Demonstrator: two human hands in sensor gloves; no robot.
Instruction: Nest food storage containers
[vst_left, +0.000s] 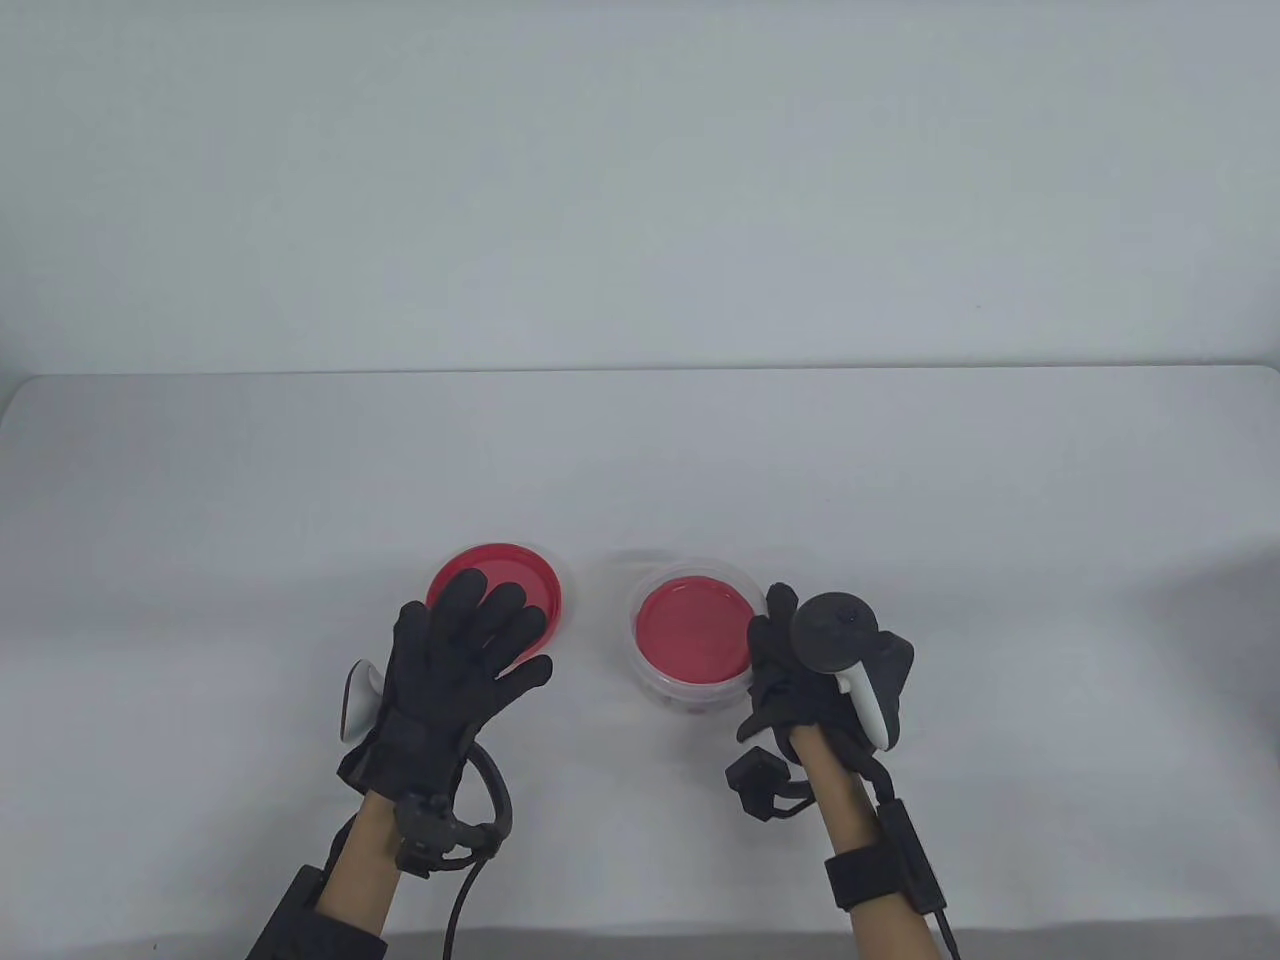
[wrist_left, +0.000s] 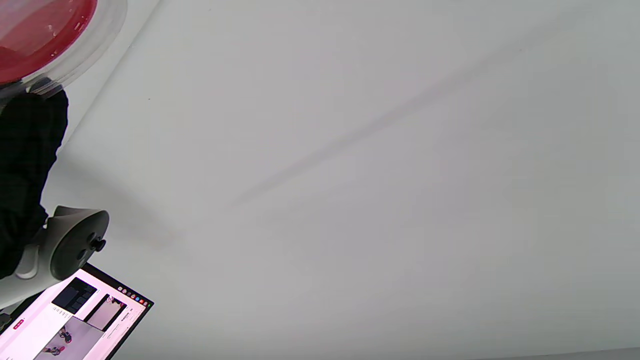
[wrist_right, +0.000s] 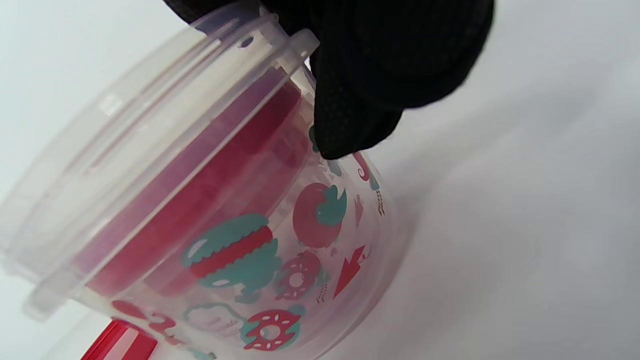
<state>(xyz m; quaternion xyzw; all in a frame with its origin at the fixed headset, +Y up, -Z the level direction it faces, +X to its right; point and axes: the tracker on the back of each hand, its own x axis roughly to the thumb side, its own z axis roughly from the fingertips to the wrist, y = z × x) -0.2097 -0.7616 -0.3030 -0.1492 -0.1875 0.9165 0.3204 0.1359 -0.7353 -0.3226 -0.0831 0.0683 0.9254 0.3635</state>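
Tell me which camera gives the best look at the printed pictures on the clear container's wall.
The right wrist view: the clear container fills it, its printed side wall facing the camera. The table view looks down into the tub, so the prints barely show. The left wrist view catches only a corner.

No legible text, brand or number appears. The clear container (wrist_right: 240, 210) carries only printed pictures: a strawberry, doughnuts, a burger and an arrow. Writing on the screen (wrist_left: 75, 325) in the left wrist view is too small to read.
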